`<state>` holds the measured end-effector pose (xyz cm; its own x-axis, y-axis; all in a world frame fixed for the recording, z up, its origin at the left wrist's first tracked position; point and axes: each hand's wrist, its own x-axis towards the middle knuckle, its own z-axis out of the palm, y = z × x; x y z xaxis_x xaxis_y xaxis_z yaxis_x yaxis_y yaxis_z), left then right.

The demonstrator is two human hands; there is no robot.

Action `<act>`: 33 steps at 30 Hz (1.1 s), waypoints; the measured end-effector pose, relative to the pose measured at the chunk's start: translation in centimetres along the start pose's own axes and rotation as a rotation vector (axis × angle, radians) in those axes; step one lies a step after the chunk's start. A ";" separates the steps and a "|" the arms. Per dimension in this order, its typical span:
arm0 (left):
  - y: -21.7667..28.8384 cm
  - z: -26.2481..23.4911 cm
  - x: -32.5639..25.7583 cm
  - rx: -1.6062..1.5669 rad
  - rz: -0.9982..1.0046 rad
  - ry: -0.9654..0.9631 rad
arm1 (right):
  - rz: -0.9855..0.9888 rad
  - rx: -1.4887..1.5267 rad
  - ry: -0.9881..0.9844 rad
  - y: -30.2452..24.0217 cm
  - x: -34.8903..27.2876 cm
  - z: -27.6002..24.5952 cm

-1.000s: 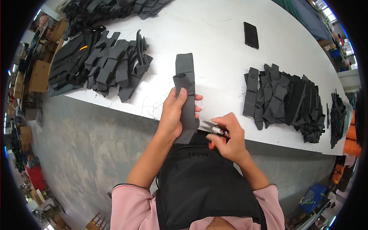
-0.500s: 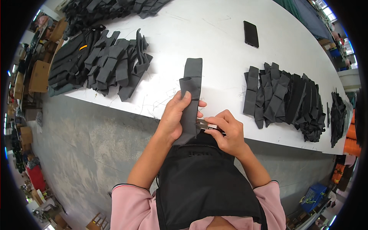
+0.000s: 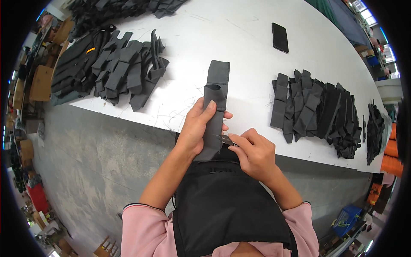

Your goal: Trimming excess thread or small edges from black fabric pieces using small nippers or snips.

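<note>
My left hand (image 3: 198,124) is closed around a dark grey fabric strip (image 3: 212,136), thumb on top and fingertips showing past its right edge. The strip runs lengthwise away from me, its far end over the table and a folded loop standing up near my thumb. My right hand (image 3: 256,153) pinches a small pair of thread snips (image 3: 227,139). Their pointed blades reach the strip's right edge, just below my left fingertips. Most of the handle is hidden in my right fingers.
On the white table (image 3: 180,68) lie a heap of grey strips (image 3: 128,68) at left, beside folded black fabric (image 3: 79,64), and another strip pile (image 3: 319,107) at right. A black phone (image 3: 280,37) lies farther back. Loose threads are scattered near the front edge.
The strip and my left hand have shifted slightly right, the strip's far end a little farther away. My right hand has turned, and the snips' coloured handle part is now covered.
</note>
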<state>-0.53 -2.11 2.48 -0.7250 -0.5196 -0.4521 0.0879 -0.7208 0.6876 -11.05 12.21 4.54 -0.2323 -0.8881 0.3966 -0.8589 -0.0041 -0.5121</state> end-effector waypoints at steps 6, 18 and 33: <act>-0.3 -0.2 0.1 -0.036 0.018 -0.002 | -0.035 -0.026 0.026 -0.1 0.0 0.2; -0.6 -0.5 -0.2 -0.084 0.001 0.003 | -0.023 -0.031 -0.171 -1.0 1.3 1.4; -2.9 -1.4 -0.6 -0.029 -0.164 -0.014 | 0.375 0.345 -0.061 1.1 0.5 1.6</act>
<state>0.58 -0.34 -0.06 -0.7404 -0.3879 -0.5489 -0.0128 -0.8083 0.5886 -11.39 11.02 2.91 -0.4596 -0.8828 0.0972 -0.5188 0.1780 -0.8362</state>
